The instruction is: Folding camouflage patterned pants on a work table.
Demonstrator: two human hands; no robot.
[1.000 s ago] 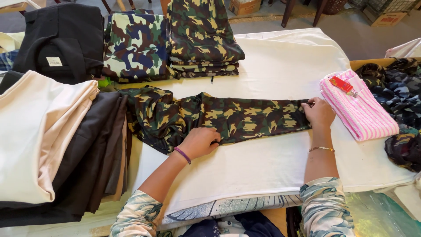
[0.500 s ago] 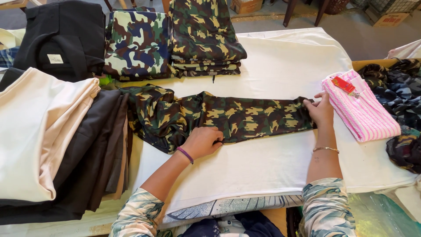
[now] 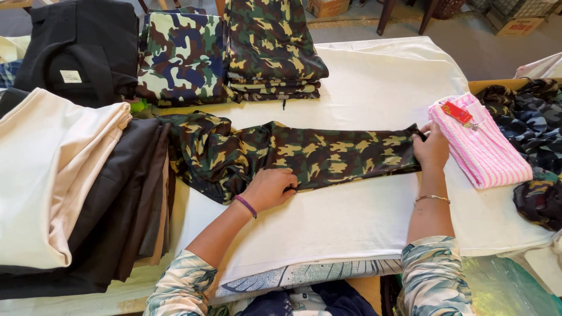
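- Camouflage trousers lie stretched sideways across the middle of the white-covered surface, folded lengthwise into one long strip, with the bunched waist end at the left beside the dark fabric stack.
- Left hand presses down on the near edge of the trousers about midway along, fingers curled and tucked against the cloth (a purple band sits on that wrist).
- Right hand pinches the leg end of the trousers at the right, fingers closed on the hem, which lifts slightly off the surface.
- Just right of that hand lies a pink-and-white striped folded garment with a red tag on top, touching or nearly touching the fingers.
- At the far edge stand two piles of folded camouflage clothing, one bluer, one greener.
- A cream folded cloth rests on the dark stack at the left; a black garment lies behind it.
- Crumpled dark camouflage pieces fill the right edge.
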